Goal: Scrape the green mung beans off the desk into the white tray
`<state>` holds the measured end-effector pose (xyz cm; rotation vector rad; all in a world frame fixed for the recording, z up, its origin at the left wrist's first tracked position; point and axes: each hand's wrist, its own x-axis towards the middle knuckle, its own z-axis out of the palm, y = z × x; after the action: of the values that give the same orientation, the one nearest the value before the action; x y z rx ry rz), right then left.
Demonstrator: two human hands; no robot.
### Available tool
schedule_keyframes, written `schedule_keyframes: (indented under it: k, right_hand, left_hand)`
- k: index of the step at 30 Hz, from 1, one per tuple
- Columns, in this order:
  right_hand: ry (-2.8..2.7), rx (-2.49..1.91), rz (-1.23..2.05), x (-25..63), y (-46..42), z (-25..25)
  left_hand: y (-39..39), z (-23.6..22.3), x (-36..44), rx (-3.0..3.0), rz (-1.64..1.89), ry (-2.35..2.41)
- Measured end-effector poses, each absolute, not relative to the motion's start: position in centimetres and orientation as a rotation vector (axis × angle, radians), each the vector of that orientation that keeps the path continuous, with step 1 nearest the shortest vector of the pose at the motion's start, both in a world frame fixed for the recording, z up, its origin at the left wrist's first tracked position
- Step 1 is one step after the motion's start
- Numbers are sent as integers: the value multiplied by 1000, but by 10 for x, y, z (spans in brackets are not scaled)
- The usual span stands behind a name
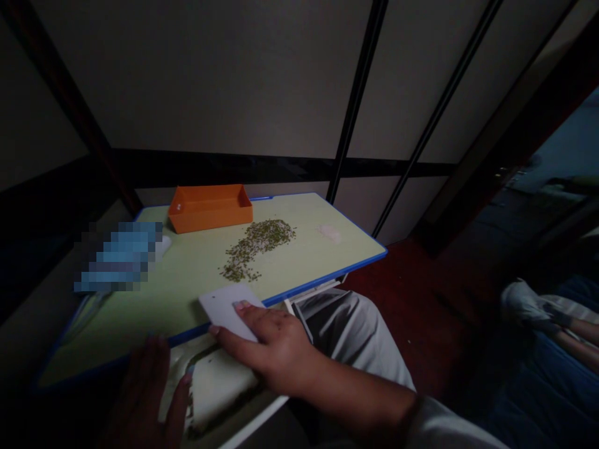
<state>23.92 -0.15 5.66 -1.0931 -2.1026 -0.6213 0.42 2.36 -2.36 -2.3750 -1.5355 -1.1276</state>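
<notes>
My right hand [281, 343] pinches a flat white card [231, 305] with a small hole near one corner. The card lies at the near edge of the pale, blue-rimmed tabletop [182, 274]. Beyond it, small green grains [266, 240] spread in a curved patch. Dim at the lower left, my left hand [145, 390] has its fingers stretched out, near the table edge and the pulled-out drawer [227, 386]. More of the greenish grains line the drawer's edges around a pale surface. Whether the left fingers touch the drawer is hard to see.
An orange open box [210, 215] stands at the table's back left. A pixelated blue item [121, 255] with a pale cord lies at the left. A small pale translucent pile [329, 233] lies to the right. Cabinet panels [234, 75] rise behind. Another person's legs [575, 327] show at right.
</notes>
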Motion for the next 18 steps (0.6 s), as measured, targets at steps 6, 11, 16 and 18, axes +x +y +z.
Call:
schedule_keyframes:
  k: [6, 11, 16, 18]
  right_hand:
    - [-2030, -1102, -675, 246, -4, 59]
    - [-2049, -1118, -667, 252, -7, 59]
    - [-2047, -1121, -637, 259, -8, 58]
    - [-2035, -1120, -633, 262, -7, 56]
  left_hand:
    - [25, -21, 5, -2363, -1149, -1458]
    - [24, -20, 7, -2341, -1150, -1467]
    - [23, -20, 8, -2366, -1149, -1478]
    - [23, -19, 8, -2370, -1159, -1496]
